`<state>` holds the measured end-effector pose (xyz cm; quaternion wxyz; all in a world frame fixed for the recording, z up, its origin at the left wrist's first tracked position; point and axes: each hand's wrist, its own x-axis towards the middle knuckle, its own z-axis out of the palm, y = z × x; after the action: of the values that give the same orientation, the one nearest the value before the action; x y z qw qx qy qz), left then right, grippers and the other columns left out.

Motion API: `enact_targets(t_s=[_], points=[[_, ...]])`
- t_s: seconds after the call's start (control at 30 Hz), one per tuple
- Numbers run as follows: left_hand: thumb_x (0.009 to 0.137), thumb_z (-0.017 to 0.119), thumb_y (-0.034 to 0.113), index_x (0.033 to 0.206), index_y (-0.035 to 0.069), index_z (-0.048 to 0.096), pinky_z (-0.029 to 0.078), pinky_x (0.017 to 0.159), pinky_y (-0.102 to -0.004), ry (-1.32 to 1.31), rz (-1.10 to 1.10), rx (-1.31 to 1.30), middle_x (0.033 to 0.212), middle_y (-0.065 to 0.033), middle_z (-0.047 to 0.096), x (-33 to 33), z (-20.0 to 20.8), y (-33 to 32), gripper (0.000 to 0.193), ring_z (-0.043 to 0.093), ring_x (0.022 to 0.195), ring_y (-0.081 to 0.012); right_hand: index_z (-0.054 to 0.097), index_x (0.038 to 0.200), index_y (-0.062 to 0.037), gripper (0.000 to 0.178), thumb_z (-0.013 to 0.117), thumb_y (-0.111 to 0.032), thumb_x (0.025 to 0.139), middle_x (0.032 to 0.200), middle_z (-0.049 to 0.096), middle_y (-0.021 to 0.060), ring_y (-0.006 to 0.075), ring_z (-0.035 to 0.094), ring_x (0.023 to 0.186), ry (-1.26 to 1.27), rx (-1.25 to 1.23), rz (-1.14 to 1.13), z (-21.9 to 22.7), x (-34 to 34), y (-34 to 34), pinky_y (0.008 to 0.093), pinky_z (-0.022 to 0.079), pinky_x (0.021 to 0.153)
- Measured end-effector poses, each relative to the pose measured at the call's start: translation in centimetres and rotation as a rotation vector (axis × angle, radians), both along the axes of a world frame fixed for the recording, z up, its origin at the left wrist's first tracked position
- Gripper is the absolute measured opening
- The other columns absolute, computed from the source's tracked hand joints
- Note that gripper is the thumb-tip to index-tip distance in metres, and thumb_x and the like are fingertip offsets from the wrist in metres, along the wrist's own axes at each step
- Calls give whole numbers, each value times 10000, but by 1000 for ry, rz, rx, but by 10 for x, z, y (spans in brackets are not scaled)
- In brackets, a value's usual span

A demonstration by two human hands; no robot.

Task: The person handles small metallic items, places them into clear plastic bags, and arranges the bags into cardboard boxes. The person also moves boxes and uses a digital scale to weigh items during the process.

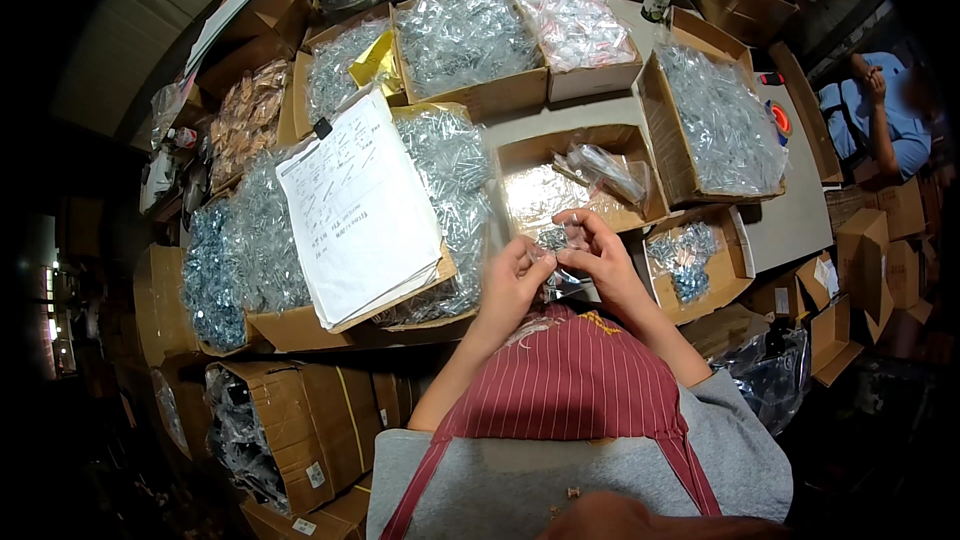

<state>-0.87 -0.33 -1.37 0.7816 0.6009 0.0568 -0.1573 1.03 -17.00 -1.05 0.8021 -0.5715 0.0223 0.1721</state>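
Note:
Close in front of my apron, both hands hold a small clear plastic bag (552, 239) with small shiny metal pieces in it. My left hand (513, 278) pinches its left side, fingers closed. My right hand (603, 262) grips the other side with thumb and fingers curled. What the pieces are is too small to make out. Just beyond my hands stands a shallow cardboard box (530, 198), with several filled clear bags (603, 173) at its far right. Beside my right hand is a smaller box (735, 270) holding loose metal parts (690, 262).
Papers on a clipboard (360, 210) lie over the boxes at left. Bagged metal hardware (468, 38) fills several boxes around the table (795, 230). A box of clear bags (715, 120) stands at right. Farther right sits another person (885, 115). Cartons (310, 420) stand below left.

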Motion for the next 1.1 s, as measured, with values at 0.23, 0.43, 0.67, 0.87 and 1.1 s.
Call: enact_targets(t_s=[0.23, 0.43, 0.67, 0.87, 1.1], points=[[971, 607, 90, 951, 32, 531, 369, 536, -194, 6, -13, -7, 780, -1, 608, 1, -5, -1, 97, 504, 639, -24, 544, 1239, -34, 425, 606, -24, 818, 959, 476, -7, 81, 482, 917, 72, 71, 6, 4, 1, -1, 216, 407, 826], [981, 601, 109, 965, 23, 531, 414, 533, -201, 54, -66, 4, 782, -26, 619, 1, 0, 0, 112, 532, 632, -49, 550, 1236, -36, 441, 573, -21, 796, 1036, 478, 7, 91, 460, 961, 71, 49, 6, -1, 1, -5, 233, 400, 851], [975, 599, 124, 1012, -3, 548, 486, 523, -225, 80, -41, 24, 787, -64, 629, 3, -1, -2, 142, 592, 603, -104, 543, 1239, -23, 468, 518, 8, 773, 1069, 510, 40, 116, 475, 991, 44, 11, 15, -6, 4, -7, 241, 408, 854], [966, 595, 126, 998, 6, 549, 490, 519, -232, 86, -50, 22, 789, -55, 624, 2, -7, -3, 133, 598, 586, -116, 548, 1224, -35, 460, 525, 5, 766, 972, 475, 5, 82, 457, 902, 117, 29, 5, 1, 3, -5, 209, 383, 800], [999, 550, 105, 1012, -12, 549, 500, 539, -235, 91, -45, -3, 830, -78, 635, 2, -8, -2, 118, 591, 630, -118, 537, 1242, -38, 431, 560, 1, 813, 926, 473, -24, 57, 465, 854, 112, -14, 13, -6, 2, -11, 198, 389, 772]])
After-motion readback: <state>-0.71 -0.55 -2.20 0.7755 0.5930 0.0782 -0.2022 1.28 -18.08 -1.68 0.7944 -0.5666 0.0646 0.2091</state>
